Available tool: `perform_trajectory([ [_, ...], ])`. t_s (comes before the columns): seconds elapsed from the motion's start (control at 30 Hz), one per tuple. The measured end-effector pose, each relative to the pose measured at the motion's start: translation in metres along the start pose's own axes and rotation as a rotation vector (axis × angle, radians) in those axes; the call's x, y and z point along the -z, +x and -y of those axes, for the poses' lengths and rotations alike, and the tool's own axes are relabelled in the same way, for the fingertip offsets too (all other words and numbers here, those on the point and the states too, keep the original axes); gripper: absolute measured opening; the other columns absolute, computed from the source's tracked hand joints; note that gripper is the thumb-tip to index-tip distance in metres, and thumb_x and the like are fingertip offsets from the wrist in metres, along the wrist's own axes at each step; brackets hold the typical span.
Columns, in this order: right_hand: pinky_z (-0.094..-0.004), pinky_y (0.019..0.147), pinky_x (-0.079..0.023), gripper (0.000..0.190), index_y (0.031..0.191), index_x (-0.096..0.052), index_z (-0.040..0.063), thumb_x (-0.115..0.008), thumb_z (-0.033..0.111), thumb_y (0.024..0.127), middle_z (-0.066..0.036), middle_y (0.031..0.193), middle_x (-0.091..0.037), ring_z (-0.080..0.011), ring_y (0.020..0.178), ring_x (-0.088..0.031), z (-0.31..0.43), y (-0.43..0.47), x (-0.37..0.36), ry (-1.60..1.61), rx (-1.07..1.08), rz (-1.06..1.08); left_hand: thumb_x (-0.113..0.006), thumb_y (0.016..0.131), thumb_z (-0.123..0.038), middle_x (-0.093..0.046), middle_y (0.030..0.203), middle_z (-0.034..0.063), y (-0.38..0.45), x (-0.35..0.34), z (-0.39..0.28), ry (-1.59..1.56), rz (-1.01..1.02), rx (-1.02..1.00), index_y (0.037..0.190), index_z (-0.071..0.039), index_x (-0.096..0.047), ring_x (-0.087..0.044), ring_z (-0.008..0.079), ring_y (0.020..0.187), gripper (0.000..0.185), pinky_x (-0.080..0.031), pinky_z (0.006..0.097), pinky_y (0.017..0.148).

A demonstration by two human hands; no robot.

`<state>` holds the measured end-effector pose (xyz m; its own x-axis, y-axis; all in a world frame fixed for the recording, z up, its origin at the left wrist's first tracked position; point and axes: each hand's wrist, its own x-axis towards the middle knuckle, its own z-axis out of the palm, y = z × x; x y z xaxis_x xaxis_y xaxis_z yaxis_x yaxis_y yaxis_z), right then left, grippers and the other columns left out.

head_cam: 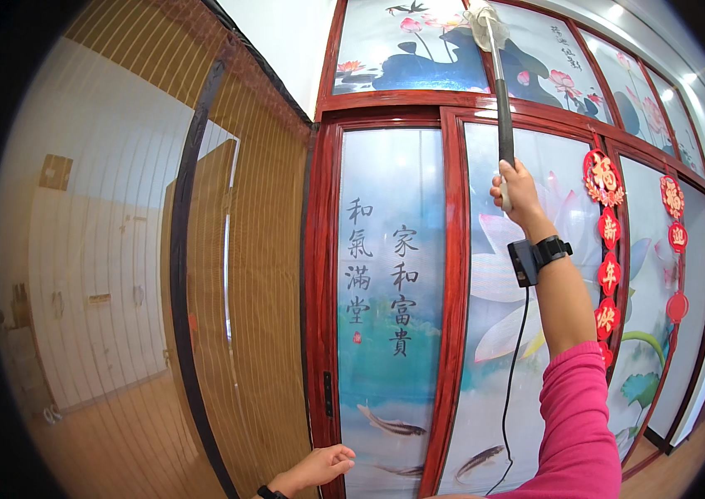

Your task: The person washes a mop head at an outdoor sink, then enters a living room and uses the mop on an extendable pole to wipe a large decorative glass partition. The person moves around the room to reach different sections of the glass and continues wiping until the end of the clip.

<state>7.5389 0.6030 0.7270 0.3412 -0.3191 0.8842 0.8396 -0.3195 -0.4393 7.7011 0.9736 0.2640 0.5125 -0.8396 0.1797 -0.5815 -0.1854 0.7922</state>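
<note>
My right hand is raised and wrapped around the grip of a long-handled duster. Its silver pole ends in a pale, fluffy cloth head, which lies over the upper printed glass panel near a dark red upright. Low in the picture, my left hand holds nothing, its fingers loosely bent. It hovers in front of the sliding door's red frame; whether it touches the frame I cannot tell. Lotus, fish and brush writing decorate the glass door panel.
A striped mesh door curtain with a dark border hangs at the left. White cabinets show through it. Red hanging ornaments with writing dangle by the right panels. A black cable runs down from my right wrist device.
</note>
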Motion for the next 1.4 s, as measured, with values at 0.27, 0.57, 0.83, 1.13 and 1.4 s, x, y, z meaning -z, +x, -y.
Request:
perform_trajectory([
  [0.27,-0.0478,0.056,-0.049,0.051,0.132,-0.037,0.005,-0.051,0.017,0.084,-0.025,0.071,-0.061,-0.0383,0.063,-0.063,-0.078,-0.015,0.028,-0.961,0.443,-0.328,-0.060,0.095,-0.022,-0.069,0.093,0.0058,-0.005,-0.013,0.016,0.001,0.003,0.001,0.116,-0.002,-0.059,-0.064,0.0133,0.087,0.029,-0.052,0.0285,0.079],
  [0.57,-0.0368,0.047,-0.049,0.082,0.153,-0.016,0.014,-0.053,-0.001,0.082,-0.012,0.077,-0.058,-0.0223,0.058,-0.062,-0.056,-0.007,0.020,-0.321,0.037,-0.122,-0.060,0.095,-0.023,-0.070,0.093,0.0064,-0.004,-0.017,0.018,-0.022,0.031,-0.004,0.116,-0.001,-0.058,-0.065,0.0143,0.087,0.030,-0.052,0.0287,0.079],
  [0.83,-0.0307,0.043,-0.046,0.044,0.123,-0.036,0.014,-0.053,-0.001,0.085,-0.004,0.070,-0.048,-0.0133,0.053,-0.053,-0.015,0.023,-0.061,-0.094,-0.013,0.050,-0.061,0.093,-0.026,-0.069,0.093,0.0064,-0.014,-0.019,0.030,-0.087,-0.021,0.027,0.116,-0.002,-0.058,-0.065,0.0154,0.086,0.034,-0.051,0.0308,0.080],
  [1.13,-0.0328,0.044,-0.049,0.038,0.114,-0.029,0.016,-0.051,0.000,0.087,-0.008,0.076,-0.048,-0.0145,0.056,-0.052,0.021,0.083,-0.127,-0.250,-0.027,0.066,-0.061,0.093,-0.023,-0.067,0.087,0.0038,-0.036,-0.010,0.069,-0.328,-0.149,-0.014,0.114,-0.001,-0.057,-0.063,0.0124,0.083,0.031,-0.050,0.0282,0.078],
  [1.4,-0.0330,0.044,-0.050,0.051,0.126,-0.019,0.012,-0.047,-0.003,0.086,-0.010,0.074,-0.050,-0.0176,0.056,-0.055,0.003,0.090,-0.203,-0.272,-0.050,0.054,-0.061,0.094,-0.016,-0.068,0.096,0.0072,-0.062,-0.001,0.086,-0.279,-0.194,0.089,0.116,0.002,-0.057,-0.064,0.0130,0.088,0.029,-0.051,0.0269,0.079],
])
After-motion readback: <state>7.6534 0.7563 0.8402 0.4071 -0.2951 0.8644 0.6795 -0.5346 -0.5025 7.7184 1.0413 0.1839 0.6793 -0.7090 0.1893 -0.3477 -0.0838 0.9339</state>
